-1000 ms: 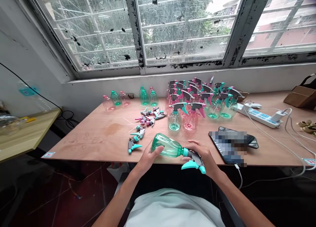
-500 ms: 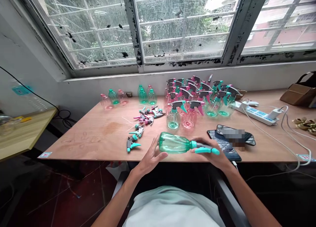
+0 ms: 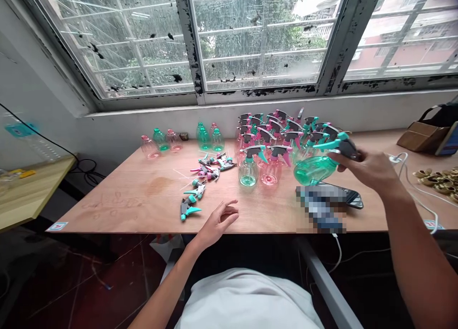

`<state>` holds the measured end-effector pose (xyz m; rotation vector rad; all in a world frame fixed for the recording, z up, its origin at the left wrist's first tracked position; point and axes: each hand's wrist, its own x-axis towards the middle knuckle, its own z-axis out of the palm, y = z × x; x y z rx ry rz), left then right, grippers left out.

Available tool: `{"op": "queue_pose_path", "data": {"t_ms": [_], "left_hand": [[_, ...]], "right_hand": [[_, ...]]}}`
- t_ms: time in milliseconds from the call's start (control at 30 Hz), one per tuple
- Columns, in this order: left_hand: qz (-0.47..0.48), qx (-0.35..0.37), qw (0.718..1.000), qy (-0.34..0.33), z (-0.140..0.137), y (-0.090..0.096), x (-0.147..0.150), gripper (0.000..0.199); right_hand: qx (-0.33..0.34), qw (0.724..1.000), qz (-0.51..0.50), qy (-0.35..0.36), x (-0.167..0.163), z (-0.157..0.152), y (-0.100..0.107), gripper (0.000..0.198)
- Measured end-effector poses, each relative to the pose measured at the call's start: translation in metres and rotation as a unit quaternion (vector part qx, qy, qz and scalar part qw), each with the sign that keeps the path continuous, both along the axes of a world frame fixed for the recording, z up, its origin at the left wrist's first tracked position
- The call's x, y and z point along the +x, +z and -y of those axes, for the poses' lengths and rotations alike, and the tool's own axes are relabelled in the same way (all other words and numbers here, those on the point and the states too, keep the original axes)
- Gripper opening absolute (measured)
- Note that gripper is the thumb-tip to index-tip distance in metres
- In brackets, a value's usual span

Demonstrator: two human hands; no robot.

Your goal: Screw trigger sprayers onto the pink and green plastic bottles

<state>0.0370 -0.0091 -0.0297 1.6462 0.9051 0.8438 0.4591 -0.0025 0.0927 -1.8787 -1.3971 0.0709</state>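
Note:
My right hand (image 3: 370, 169) grips a green spray bottle (image 3: 315, 170) by its dark and teal spray head. The bottle is tilted, its base pointing left, above the phones and in front of the grouped spray bottles (image 3: 271, 169). At the table's front edge my left hand (image 3: 219, 220) is empty, with its fingers apart and curved. Left of that hand lie loose trigger spray heads (image 3: 189, 209) in teal, pink and grey, in a trail running toward the back.
Headless green bottles (image 3: 216, 140) and pink bottles (image 3: 150, 147) stand along the back left. Two phones (image 3: 352, 197) lie at front right, one with a white cable. A brown box (image 3: 422, 135) and gold-coloured pieces (image 3: 440, 183) are at far right.
My right hand has carried the green spray bottle up and to the right, turning it from level to tilted. My left hand has let go of the bottle's base and stayed near the table edge.

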Motion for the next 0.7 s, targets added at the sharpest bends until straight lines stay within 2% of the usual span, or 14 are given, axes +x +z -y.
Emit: {"op": "queue_pose_path", "data": {"t_ms": [133,333,567,700], "left_hand": [[-0.009,0.007,1.0,-0.003,0.002,0.003,0.001,0.042],[-0.017,0.013,1.0,-0.003,0.003,0.004,0.001,0.04],[-0.016,0.011,1.0,-0.005,0.003,0.002,0.001,0.039],[-0.016,0.006,1.0,-0.009,0.003,0.004,0.0,0.039]], "right_hand": [[-0.058,0.995,0.054,0.06,-0.005,-0.037,-0.005,0.04],[-0.136,0.983,0.079,0.1,-0.012,-0.075,-0.012,0.049],[-0.166,0.977,0.084,0.108,-0.011,-0.099,-0.016,0.045],[-0.171,0.974,0.088,0.12,-0.012,-0.11,-0.02,0.049]]}}
